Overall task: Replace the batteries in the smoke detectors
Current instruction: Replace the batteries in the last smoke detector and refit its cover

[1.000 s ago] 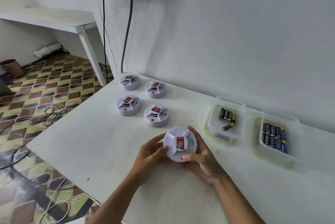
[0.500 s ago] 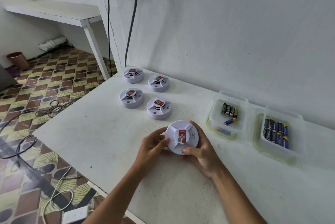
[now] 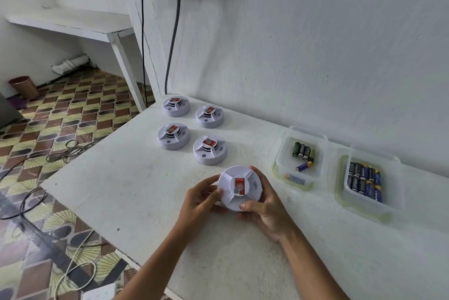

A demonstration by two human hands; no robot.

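White painted counter (image 3: 136, 192) against a rough white wall, with patterned brown-and-yellow floor tiles off its left edge and some loose cables lying down there. Both hands are on one smoke detector (image 3: 239, 186) near the front edge, about midway along. It's a round white puck, so no real long axis, but it's tipped up off the counter so its face points back toward the camera. That face has raised ribs, a red label in the middle and a little sound-wave mark. Left hand (image 3: 199, 205) has its fingers curled round the left rim, right hand (image 3: 267, 212) wraps the right rim with the thumb on the front side. Four more detectors (image 3: 210, 149) sit in a square toward the back left corner. Two clear tubs by the back edge: one (image 3: 300, 156) with a few loose batteries, another (image 3: 369, 184) packed with them.
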